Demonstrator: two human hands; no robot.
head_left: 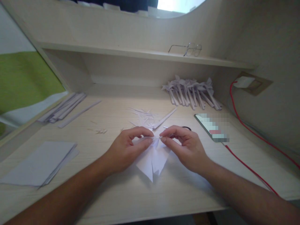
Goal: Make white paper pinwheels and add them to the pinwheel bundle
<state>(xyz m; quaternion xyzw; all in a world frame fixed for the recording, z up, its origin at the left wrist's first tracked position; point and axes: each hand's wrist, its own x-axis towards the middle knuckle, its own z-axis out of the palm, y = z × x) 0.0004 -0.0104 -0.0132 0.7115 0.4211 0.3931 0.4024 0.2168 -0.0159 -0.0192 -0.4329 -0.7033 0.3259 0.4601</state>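
- One folded white paper [146, 162] is held up over the middle of the counter [187, 193], toward its front edge; two pointed flaps hang down from it.
- Left hand [131, 145]: thumb and forefinger pinched on the paper's upper part; right hand [185, 145]: thumb and forefinger likewise closed on its top, just beside the left fingertips.
- Beyond the hands lie a heap of thin paper strips [144, 117] and one slanting paper tube [165, 118]; a black loop [187, 128] shows behind the right hand, perhaps a scissors handle, mostly hidden.
- Small pale bits [100, 131] lie left of the strips; flattened paper rolls [67, 107] lie along the counter's left edge; a stack of sheets [44, 161] sits toward the front left corner.
- Near the back right corner, tubes with folded heads [191, 93] lie in a row; a phone [206, 128], joined to a red cable [236, 156], lies nearer the right edge.
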